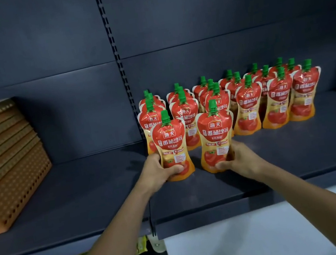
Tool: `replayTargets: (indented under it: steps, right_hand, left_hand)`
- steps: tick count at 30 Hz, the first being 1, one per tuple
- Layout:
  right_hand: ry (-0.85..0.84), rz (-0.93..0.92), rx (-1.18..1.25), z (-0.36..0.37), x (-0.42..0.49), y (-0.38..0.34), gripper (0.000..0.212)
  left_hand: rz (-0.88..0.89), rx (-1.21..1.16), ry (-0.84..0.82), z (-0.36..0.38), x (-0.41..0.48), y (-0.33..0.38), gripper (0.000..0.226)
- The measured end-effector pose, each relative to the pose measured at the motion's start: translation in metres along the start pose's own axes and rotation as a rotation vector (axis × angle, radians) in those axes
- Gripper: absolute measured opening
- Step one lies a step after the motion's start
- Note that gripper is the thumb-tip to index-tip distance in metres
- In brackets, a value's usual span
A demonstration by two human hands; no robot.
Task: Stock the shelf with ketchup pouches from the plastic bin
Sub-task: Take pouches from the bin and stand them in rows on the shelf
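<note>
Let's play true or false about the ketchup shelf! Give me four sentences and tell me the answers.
1. The left hand grips the left pouch, and the right hand grips the right pouch. True.
2. The caps are blue. False: they are green.
3. The two held pouches lie flat on the shelf. False: they stand upright.
4. Orange holed boards sit at the shelf's left end. True.

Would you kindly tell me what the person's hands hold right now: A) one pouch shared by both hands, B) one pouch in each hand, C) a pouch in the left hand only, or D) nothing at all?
B: the left hand grips one ketchup pouch and the right hand grips a second pouch.
</note>
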State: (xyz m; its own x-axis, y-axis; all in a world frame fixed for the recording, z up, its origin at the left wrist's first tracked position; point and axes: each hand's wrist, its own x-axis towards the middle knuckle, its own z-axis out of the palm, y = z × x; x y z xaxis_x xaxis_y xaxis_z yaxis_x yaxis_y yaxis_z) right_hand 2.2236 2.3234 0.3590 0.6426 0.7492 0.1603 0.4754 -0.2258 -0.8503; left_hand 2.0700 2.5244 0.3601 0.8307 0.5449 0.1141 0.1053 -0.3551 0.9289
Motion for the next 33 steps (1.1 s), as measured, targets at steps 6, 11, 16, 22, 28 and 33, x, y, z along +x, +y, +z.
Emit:
replayTargets:
  steps: [6,11,16,22,28,33]
  right_hand:
    - [0.036,-0.021,0.020,0.020,0.035,-0.010,0.052]
    - [0.010,-0.017,0.017,0.027,0.053,-0.015,0.050]
    - [-0.033,0.012,0.014,0.028,0.056,-0.022,0.045]
    - [-0.045,0.068,-0.012,0.029,0.060,-0.024,0.051]
    - [-0.021,0.167,-0.060,0.030,0.056,-0.023,0.064]
    - [0.030,0.143,-0.143,0.026,0.028,-0.014,0.061]
  left_hand:
    - [0.019,0.007,0.092,-0.014,0.020,-0.007,0.051]
    - [0.017,0.010,0.120,-0.022,0.031,-0.013,0.052]
    - [0.019,0.001,0.115,-0.025,0.035,-0.015,0.048]
    - [0.001,0.037,0.113,-0.026,0.035,-0.014,0.049]
    - [-0.039,0.108,0.137,-0.024,0.023,-0.009,0.054]
    - [-0.148,0.321,0.165,-0.020,-0.001,-0.008,0.065]
